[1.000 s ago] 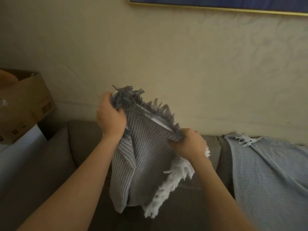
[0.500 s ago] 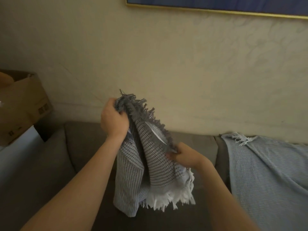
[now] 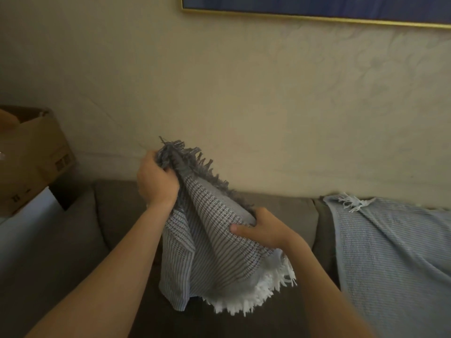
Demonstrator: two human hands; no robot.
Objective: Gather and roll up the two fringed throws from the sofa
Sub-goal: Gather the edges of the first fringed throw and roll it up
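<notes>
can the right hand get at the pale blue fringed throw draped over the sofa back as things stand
Probably not yet: the right hand is clamped on the grey striped fringed throw. The pale blue fringed throw lies uncovered just beside it.

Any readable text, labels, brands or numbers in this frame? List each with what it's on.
None can be read.
Cardboard box: dark printed marks on its side and near its lower edge, too blurred to read.
Striped throw, light blue throw, framed picture: no text visible.
</notes>
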